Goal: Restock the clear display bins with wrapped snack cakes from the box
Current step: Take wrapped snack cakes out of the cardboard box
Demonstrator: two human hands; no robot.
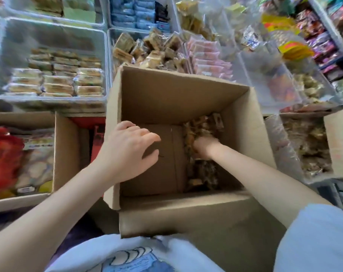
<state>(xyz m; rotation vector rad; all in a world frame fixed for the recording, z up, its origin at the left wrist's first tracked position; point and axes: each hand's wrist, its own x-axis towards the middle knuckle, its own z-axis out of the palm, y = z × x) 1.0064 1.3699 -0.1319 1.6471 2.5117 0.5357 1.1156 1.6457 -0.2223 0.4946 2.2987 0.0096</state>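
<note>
**Right hand down among the last cakes, left hand waiting at the box mouth**

Your right hand (205,147) is sunk into the wrapped snack cakes (203,169) heaped along the right side of the cardboard box (186,95). The fingers are buried in the wrappers, so you cannot tell from here whether they have closed on a cake or are only pushing in among them. Your left hand (127,148) hovers over the bare left half of the box floor, fingers loosely spread and holding nothing.

What could go wrong: the wrappers look slick and crumpled together, so a blind grab may bring up a loose cluster that sheds cakes as it clears the box wall. The box is deep, and your forearm runs close to the near right edge; a quick lift could catch the rim and tip or shift the box, since the left hand is not steadying it. A hard squeeze may also crush soft cakes.

The cakes lie jumbled, with no common direction. The heap as a whole runs as a strip from the far right corner toward you along the right wall. A few pieces at the far end stand on edge; most are too blurred to give a long axis.

The clear display bin (107,48) just beyond the box already holds similar brown cakes.
</note>
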